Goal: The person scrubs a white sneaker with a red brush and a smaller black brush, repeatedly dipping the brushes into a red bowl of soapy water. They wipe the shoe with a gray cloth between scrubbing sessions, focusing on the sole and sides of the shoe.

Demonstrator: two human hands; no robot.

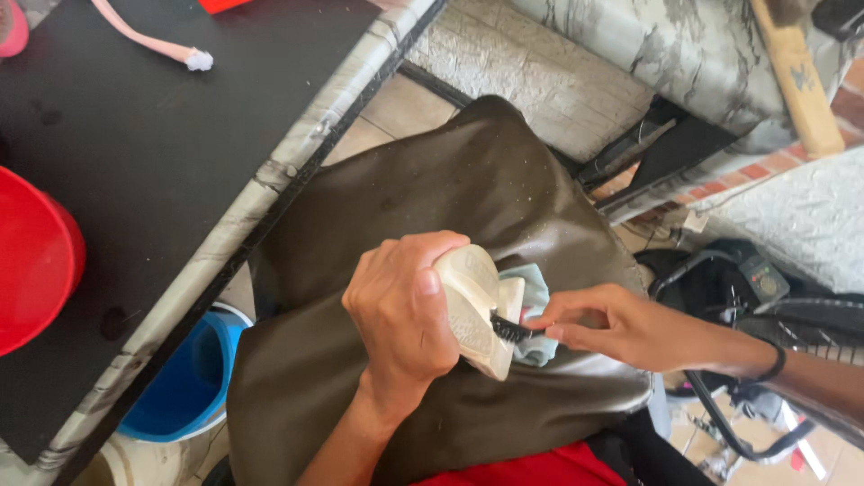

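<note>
Shoe sole under brush, held over a lap covered by a brown apron.

The left hand (400, 315) grips a cream-coloured shoe (477, 306) with its sole turned upward, fingers wrapped tight and pressed together around the heel end (thumb lying along the sole's edge). The right hand (612, 326) pinches the handle of a small black-bristled brush (511, 329) between thumb and fingertips, with the bristles touching the side of the sole. A light blue cloth (537, 297) sits bunched just behind the shoe, between both hands. All of this rests above the brown apron (432, 198) draped over the person's knees. To the left stands a black tabletop (153, 135) with a marbled edge, carrying a red bowl (31, 261); a blue bucket (189, 378) stands on the floor beneath it.
</note>
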